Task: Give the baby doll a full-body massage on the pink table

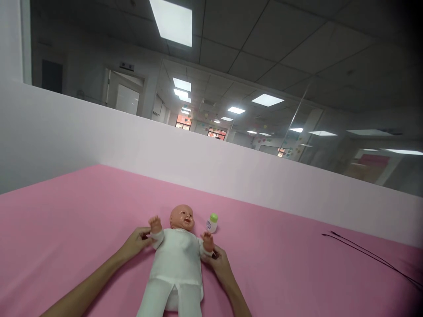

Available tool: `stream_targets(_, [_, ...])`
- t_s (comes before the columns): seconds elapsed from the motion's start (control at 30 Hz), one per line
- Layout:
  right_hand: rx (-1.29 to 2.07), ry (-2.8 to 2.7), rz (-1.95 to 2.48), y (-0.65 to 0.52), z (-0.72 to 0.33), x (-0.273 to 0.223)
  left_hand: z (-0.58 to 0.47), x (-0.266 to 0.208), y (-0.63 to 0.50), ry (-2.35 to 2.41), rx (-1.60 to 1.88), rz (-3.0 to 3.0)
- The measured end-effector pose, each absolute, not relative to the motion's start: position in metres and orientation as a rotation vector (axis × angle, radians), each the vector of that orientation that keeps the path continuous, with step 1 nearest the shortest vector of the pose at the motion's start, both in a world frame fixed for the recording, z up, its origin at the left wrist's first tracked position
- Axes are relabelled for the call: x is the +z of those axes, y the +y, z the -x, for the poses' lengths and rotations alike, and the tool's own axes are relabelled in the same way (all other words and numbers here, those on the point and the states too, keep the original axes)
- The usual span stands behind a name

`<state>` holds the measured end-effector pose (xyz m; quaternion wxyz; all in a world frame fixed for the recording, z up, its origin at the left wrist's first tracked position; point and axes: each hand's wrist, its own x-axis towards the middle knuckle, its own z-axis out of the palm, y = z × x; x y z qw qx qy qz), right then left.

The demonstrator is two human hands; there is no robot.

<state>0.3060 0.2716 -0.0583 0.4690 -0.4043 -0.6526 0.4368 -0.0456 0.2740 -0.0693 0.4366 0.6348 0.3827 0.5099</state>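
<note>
At both arms of the doll [180,255], the two bare hands had hold: the left hand [136,242] pinched one white sleeve [158,240] just below the small plastic hand, and the right hand [220,265] grasped the other sleeve [205,252], some of its fingers hidden behind the arm, so how firmly it pressed could not be told. The doll lay on its back between them on the pink tabletop [280,259], legs toward the person and running out of view. It looked light, its clothed trunk and limbs likely soft and apt to flop, while the shiny head [181,218] seemed hard, smooth and rather slippery. The cloth sleeves probably gave a surer hold than the bare plastic, and a palm under the back and neck would have steadied it best. Just beside the head stood a small bottle [212,224] with a green cap. Well apart, to the right, lay thin black cords [363,252]. Beyond rose a low white wall [198,160], with glass [264,119] above it.
</note>
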Motion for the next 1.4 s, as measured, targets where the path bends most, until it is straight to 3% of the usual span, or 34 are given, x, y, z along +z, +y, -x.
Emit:
stream_targets(0.3, [0.886, -1.415, 1.189, 0.279, -0.285, -0.078, 0.03, -0.088, 0.281, 1.254, 1.323, -1.502])
stream_targets(0.5, [1.207, -1.508, 0.981, 0.271, -0.298, -0.065, 0.039, -0.078, 0.278, 0.913, 1.272, -1.5])
stream_targets(0.77, [1.121, -1.699, 0.932, 0.267, -0.304, -0.065, 0.052, -0.089, 0.276, 0.629, 1.099, -1.559])
stream_targets(0.97, [1.178, -1.488, 1.008, 0.274, -0.304, -0.075, 0.043, -0.081, 0.27, 0.857, 1.24, -1.518])
stream_targets(1.2, [1.023, -1.364, 1.135, 0.282, -0.289, -0.082, 0.039, -0.09, 0.282, 1.119, 1.304, -1.366])
stream_targets(1.4, [1.082, -1.43, 1.102, 0.28, -0.292, -0.079, 0.043, -0.086, 0.281, 0.972, 1.264, -1.418])
